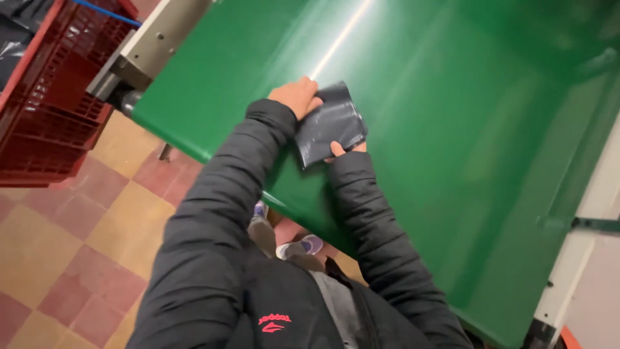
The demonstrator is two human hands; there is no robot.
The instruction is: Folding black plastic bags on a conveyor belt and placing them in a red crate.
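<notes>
Gleaming green conveyor belt (452, 129) above checkered tile floor (77, 245).

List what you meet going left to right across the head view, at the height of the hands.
Red crate → left hand → dark pouch → green belt → pale frame.

Our arms: both extended forward and downward from the shoulders, sleeved in dark padded jacket to the wrists, converging so the hands sit close together. Our left hand (298, 96): bare, knuckles up, fingers curled and pressed flat, wrist bent slightly inward. Our right hand (344, 149): mostly hidden past the cuff, only thumb and a sliver of palm showing, pinching from below; its fingers are hidden.
</notes>
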